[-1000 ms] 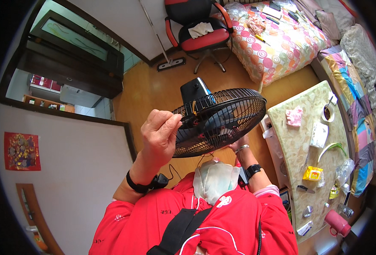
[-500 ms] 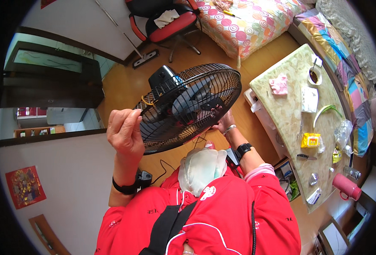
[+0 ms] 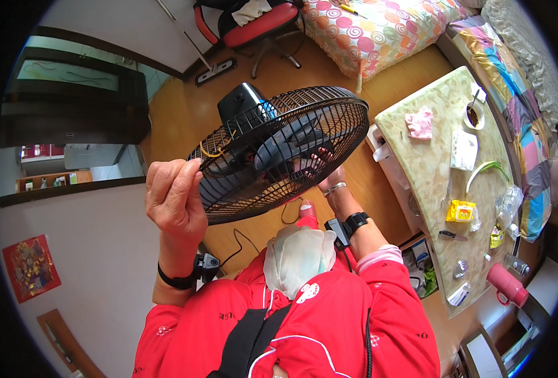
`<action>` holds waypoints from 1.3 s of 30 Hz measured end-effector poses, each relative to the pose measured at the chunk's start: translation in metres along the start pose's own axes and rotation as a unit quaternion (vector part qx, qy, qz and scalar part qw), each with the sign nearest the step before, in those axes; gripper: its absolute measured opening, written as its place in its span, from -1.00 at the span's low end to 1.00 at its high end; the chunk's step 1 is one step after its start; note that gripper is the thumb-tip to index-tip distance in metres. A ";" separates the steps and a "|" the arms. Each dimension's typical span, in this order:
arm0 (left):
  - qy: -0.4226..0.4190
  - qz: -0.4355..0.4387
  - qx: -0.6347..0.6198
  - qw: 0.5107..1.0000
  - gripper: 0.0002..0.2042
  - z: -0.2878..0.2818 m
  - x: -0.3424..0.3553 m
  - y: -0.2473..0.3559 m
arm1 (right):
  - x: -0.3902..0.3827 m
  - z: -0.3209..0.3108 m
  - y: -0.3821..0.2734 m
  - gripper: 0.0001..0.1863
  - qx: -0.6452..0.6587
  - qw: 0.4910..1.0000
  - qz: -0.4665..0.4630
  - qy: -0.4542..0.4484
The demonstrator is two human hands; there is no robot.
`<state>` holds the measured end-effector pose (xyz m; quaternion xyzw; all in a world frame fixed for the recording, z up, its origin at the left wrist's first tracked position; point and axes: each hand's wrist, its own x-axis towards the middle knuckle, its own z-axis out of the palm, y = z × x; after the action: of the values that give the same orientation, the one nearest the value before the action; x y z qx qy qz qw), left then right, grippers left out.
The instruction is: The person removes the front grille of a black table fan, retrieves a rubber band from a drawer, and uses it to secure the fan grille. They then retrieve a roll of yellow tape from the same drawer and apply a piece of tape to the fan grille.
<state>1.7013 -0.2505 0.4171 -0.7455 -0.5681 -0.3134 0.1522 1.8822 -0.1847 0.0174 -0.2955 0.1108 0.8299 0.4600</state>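
A black fan head (image 3: 285,154) with a wire cage is held tilted in front of me, its dark motor housing (image 3: 241,104) upward. My right hand (image 3: 333,181) supports the cage from below at its near right side; its fingers show partly through the wires. At the left edge of the cage, my left hand (image 3: 177,195) is closed in a pinch, thumb against the fingertips. Close to those fingertips a thin yellow tie (image 3: 211,151) loops on the cage. Whatever the pinch holds is too small to make out.
To the right stands a marbled table (image 3: 440,145) with a pink cloth (image 3: 419,123), a yellow packet (image 3: 460,211), a knife (image 3: 452,235) and a pink thermos (image 3: 506,285). A red-and-black chair (image 3: 260,28) and a flat mop (image 3: 216,72) are beyond the fan. A cable (image 3: 238,242) trails nearby.
The fan has shifted slightly, its right side further right and up. My left hand has moved a little left, still pinching. The view has shifted slightly too.
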 end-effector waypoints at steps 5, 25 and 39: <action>-0.011 0.001 -0.004 1.000 -0.83 -0.003 0.002 0.001 | -0.005 0.005 0.001 -0.50 0.044 0.998 0.044 0.008; 0.002 -0.013 -0.048 0.999 -0.79 -0.007 0.000 -0.011 | -0.005 0.018 -0.001 -0.57 -0.034 0.993 0.036 0.111; 0.012 -0.004 -0.027 1.000 -0.76 -0.006 0.000 -0.002 | 0.021 0.010 -0.002 -0.58 -0.022 0.993 0.023 0.112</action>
<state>1.6973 -0.2531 0.4215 -0.7435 -0.5604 -0.3378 0.1377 1.8715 -0.1644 0.0134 -0.3942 0.1501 0.8042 0.4187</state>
